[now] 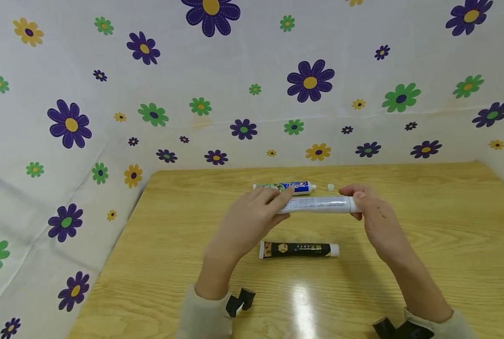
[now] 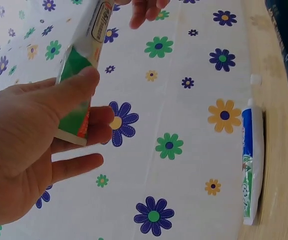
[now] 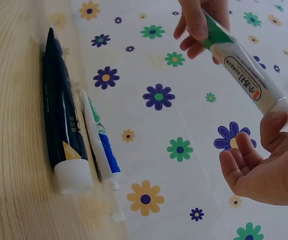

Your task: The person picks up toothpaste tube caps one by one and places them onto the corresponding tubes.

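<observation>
A white and green toothpaste tube [image 1: 319, 205] is held level above the table between both hands. My left hand [image 1: 249, 219] pinches its flat green tail end, thumb on one face and fingers behind, as the left wrist view shows. At the other end my right hand [image 1: 380, 223] grips the white cap end between thumb and fingers. Behind the held tube lies a blue, green and white toothpaste tube [image 1: 301, 188] with its nozzle bare, partly hidden in the head view. A small white cap [image 1: 330, 187] rests just right of that nozzle. Nearer to me lies a black toothpaste tube [image 1: 307, 250], its white cap pointing right.
The wooden table [image 1: 167, 263] ends at the back and left against a white cloth [image 1: 235, 70] printed with flowers. Black camera mounts [image 1: 246, 298] sit on both wrists. Light glares off the front of the tabletop.
</observation>
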### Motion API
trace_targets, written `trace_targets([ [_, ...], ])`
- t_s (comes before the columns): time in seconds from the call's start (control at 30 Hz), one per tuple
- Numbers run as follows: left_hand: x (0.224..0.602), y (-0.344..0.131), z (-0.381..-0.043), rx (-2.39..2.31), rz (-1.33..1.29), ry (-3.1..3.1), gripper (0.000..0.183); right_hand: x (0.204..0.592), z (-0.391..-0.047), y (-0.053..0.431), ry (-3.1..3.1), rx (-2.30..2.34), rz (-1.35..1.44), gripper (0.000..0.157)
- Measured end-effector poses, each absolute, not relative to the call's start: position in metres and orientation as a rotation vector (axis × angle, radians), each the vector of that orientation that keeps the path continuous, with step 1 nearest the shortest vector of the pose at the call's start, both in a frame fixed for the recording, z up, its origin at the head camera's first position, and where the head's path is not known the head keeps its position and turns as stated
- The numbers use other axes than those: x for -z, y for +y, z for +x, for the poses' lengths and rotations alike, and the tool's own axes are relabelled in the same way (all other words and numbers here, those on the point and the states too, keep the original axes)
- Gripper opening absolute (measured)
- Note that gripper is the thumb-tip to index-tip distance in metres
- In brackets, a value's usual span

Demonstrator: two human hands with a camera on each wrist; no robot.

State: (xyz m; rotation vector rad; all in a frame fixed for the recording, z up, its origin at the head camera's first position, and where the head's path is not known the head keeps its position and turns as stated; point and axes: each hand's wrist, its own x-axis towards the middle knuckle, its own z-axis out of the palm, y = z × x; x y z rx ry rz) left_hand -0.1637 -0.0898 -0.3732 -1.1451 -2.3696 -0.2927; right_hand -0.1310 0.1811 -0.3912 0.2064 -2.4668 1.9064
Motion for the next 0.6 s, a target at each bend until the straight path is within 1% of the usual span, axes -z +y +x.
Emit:
trace_targets([
  [0.3,0.377,-0.086,-0.164,0.291,-1.127,-2.373,0.047,0.392,-0.131,0.183,-2.447,-1.880,0.285,0.045],
  [0.43,0.375,-0.091,-0.166,0.357,-1.146,-2.453,0.046,0.394,-0.133,0.188,-2.405,-1.859,0.375,0.042],
  [0.6,0.374,-0.105,-0.166,0.438,-1.033,-2.653,0.044,0.394,-0.135,0.193,-2.377,-1.835,0.506,0.041],
])
